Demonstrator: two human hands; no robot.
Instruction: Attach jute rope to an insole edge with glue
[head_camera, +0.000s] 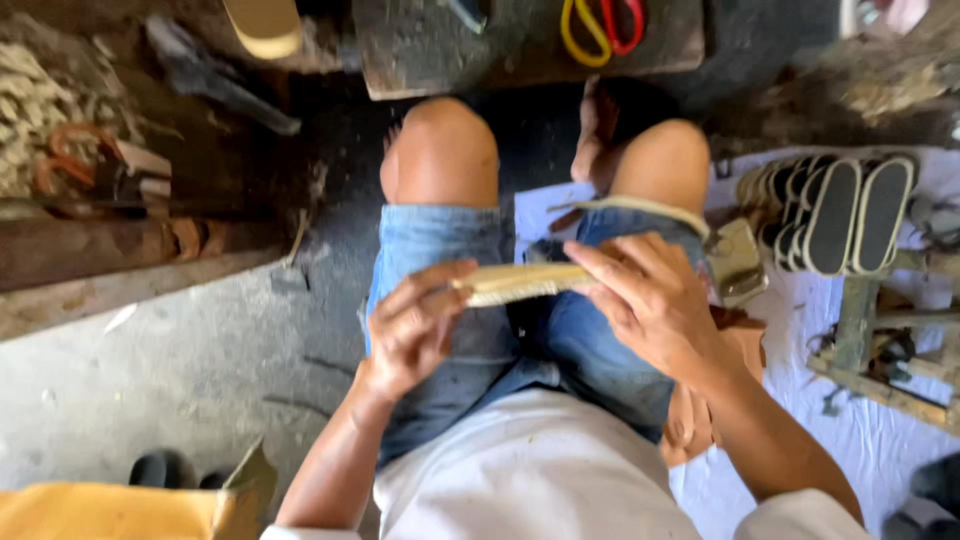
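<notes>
I sit with both knees up in denim shorts and a white shirt. A flat pale sole-shaped piece (520, 283) lies edge-on across my lap. My left hand (412, 330) grips its left end between thumb and fingers. My right hand (648, 300) holds its right end, fingers spread over the top. A curved pale strip (640, 208) rests on my right thigh just beyond that hand.
A row of black oval soles with pale rims (838, 212) stands on a white sheet at right. Yellow and red scissors (603, 26) lie on a wooden block ahead. A metal tool (738, 264) sits by my right knee. A cardboard box (130, 508) is at lower left.
</notes>
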